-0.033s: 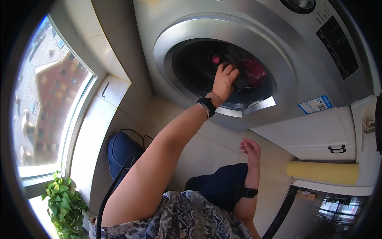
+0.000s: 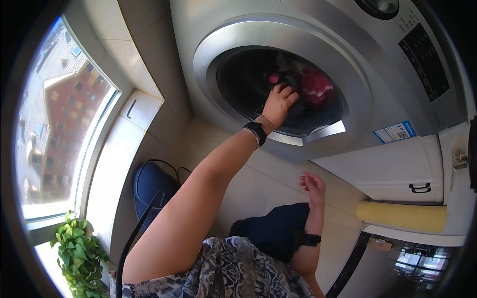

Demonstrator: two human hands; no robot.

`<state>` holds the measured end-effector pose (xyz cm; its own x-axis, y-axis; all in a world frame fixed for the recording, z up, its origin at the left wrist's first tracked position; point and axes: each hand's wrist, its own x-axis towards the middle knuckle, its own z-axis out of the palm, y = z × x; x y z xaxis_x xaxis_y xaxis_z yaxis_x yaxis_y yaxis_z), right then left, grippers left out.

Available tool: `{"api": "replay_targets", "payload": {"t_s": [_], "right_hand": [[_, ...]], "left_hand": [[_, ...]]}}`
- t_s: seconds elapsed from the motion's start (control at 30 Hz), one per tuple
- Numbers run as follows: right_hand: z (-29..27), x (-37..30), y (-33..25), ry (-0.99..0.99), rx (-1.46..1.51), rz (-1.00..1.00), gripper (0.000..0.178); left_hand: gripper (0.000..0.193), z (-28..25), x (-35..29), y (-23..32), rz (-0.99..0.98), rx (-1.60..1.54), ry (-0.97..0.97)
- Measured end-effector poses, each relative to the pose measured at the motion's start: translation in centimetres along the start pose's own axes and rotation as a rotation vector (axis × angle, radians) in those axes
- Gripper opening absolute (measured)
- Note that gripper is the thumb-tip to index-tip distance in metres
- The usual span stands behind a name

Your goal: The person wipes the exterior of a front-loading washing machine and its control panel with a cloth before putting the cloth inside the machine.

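Note:
My left hand (image 2: 280, 105) reaches to the dark round window (image 2: 243, 84) of a silver front-loading washing machine (image 2: 308, 30). Its fingers are bent and drawn together against the glass; what they hold, if anything, is hidden. Through the window show a crimson and white cloth (image 2: 316, 88), right of my fingers, and a small pink patch (image 2: 274, 78) just above them. The door looks closed in its broad silver ring (image 2: 211, 42). My right hand (image 2: 313, 186) hangs in the air beside my dark-clothed knee, fingers loosely curved, palm bare, touching nothing.
A window (image 2: 69, 119) with a sill runs along the left, above a leafy plant (image 2: 77, 253). A blue rounded object (image 2: 151, 191) and a dark cable (image 2: 134, 243) lie near my left arm. At right are a white cabinet (image 2: 392, 174), a yellow roll (image 2: 402, 216) and a dark glossy panel (image 2: 382, 268).
My left hand has slid slightly down the glass. The crimson cloth behind the window has shifted and shows more brightly, and the pink patch sits a little lower. My right hand stays put.

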<state>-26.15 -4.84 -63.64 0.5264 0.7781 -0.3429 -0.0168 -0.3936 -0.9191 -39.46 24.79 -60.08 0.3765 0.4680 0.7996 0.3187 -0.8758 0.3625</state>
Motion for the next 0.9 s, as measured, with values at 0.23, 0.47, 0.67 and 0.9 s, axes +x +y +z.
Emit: {"api": "replay_targets", "payload": {"t_s": [0.23,0.47,0.67,0.9], "right_hand": [[-0.2,0.4,0.4,0.027,-0.015,0.043,0.021],[-0.8,0.3,0.6,0.032,0.011,0.051,0.021],[-0.2,0.7,0.2,0.001,-0.002,0.047,0.021],[-0.7,-0.4,0.2,0.003,-0.012,0.028,0.021]], "left_hand": [[0.041,-2.8,-2.5,-4.3,-0.166,0.177,-0.194],[0.042,-4.4,6.6,0.0,-0.398,-0.145,0.674],[0.048,1.9,-0.8,1.1,-0.202,-0.171,0.023],[0.041,-1.0,3.9,0.0,-1.345,-0.695,0.697]]}}
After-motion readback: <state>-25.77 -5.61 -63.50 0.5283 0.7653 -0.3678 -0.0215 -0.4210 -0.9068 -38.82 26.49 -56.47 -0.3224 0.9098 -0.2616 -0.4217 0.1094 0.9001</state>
